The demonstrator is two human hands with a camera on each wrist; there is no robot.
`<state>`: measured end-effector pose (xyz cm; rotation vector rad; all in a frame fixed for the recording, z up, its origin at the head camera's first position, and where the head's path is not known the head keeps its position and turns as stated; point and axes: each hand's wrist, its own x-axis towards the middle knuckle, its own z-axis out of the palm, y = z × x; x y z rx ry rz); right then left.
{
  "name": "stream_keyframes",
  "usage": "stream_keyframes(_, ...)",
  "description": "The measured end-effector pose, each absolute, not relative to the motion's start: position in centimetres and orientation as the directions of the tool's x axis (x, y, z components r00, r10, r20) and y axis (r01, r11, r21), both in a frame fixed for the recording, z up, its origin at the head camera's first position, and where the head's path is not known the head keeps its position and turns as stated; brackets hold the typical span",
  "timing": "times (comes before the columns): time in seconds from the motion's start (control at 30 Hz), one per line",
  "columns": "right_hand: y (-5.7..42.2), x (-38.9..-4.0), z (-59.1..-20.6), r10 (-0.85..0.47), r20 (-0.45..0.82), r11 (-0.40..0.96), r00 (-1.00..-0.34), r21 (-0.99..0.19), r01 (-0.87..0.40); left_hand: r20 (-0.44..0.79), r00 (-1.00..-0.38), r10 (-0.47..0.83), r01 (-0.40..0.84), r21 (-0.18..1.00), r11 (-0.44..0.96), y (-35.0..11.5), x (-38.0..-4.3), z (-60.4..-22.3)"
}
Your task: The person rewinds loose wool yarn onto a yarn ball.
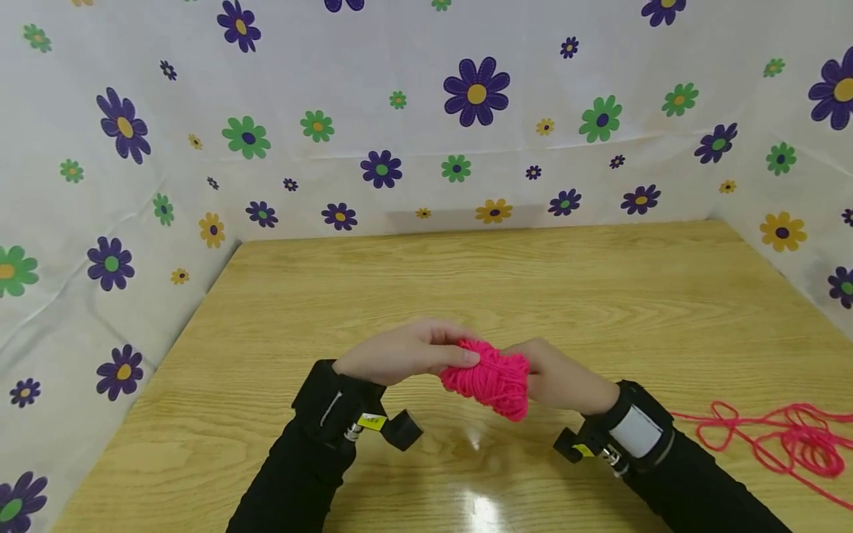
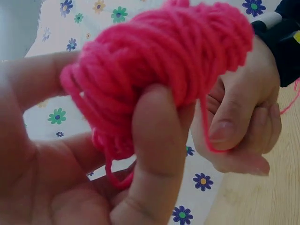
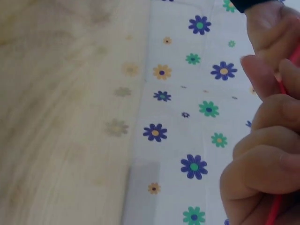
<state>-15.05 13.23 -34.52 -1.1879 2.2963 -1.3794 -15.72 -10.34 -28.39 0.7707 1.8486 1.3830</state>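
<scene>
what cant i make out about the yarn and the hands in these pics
Head view: where the loose pink yarn ends, cut off by the right edge.
Head view: fingertips of the right hand, hidden behind the yarn bundle and the hand itself.
Left wrist view: the bundle's middle, hidden under its outer wraps.
Right wrist view: the rest of that hand, cut off by the right edge.

"Any writing to be read?"
"None. A yellow label [image 1: 372, 421] sits beside the wrist camera [image 1: 402, 429], just nearer the wearer than the left hand [image 1: 413, 352]; its dark marks are too small to make out."
"And by the right hand [image 1: 566, 377]?"
"A smaller yellow tag [image 1: 583, 450] beside that wrist's camera [image 1: 568, 446], equally illegible. No brand or number is readable anywhere."
</scene>
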Motion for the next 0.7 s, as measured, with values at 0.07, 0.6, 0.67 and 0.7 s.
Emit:
stream_keyframes(0.07,13.3,-15.5,-34.2,-0.732,0.155,0.300,-0.664,-0.801,-0.518,-0.184,-0.573,0.798,0.079,0.957,0.277,-10.5,-15.7,-28.4)
stream_keyframes(0.6,13.1,-17.4,-31.3,-0.697,0.008,0.469,-0.717,-0.752,-0.464,-0.271,-0.623,0.734,0.233,0.831,0.504,-11.6,-16.2,-28.5)
stream_keyframes(0.67,12.7,-17.6,-31.1,-0.691,0.018,0.463,-0.722,-0.757,-0.462,-0.280,-0.655,0.702,0.254,0.793,0.554,-11.7,-16.2,-28.6)
stream_keyframes(0.7,12.5,-17.8,-31.0,-0.687,0.021,0.461,-0.726,-0.759,-0.459,-0.282,-0.673,0.684,0.260,0.775,0.576,-11.8,-16.3,-28.7)
